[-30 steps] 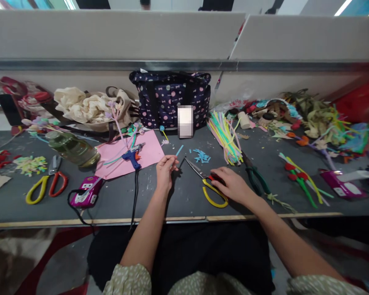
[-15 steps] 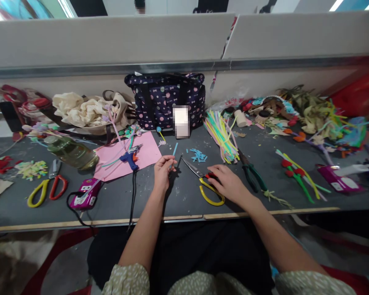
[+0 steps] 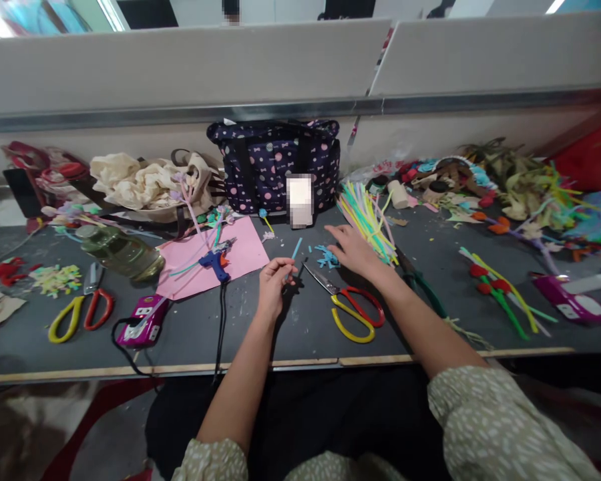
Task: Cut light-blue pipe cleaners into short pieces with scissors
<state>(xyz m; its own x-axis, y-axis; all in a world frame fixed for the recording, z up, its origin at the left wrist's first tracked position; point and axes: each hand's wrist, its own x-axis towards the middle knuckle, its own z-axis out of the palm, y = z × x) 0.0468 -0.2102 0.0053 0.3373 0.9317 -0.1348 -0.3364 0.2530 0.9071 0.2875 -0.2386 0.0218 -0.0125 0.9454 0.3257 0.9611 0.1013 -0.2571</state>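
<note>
left fingers (image 3: pixel 286 263) pinching blue strip (image 3: pixel 297 248), right fingers (image 3: pixel 336 234) spread, empty, beside clippings (image 3: pixel 325 256), scissors (image 3: pixel 336 290) lying between, colourful bundle (image 3: pixel 370 224) close

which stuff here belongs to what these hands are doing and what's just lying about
Seemingly in use:
- blue strip, pinched in the left hand
- short blue pieces, by the right hand
- scissors between the forearms

Apparently just lying about:
- polka-dot bag
- green bottle
- blue glue gun
- other scissors, beside the bottle
</note>
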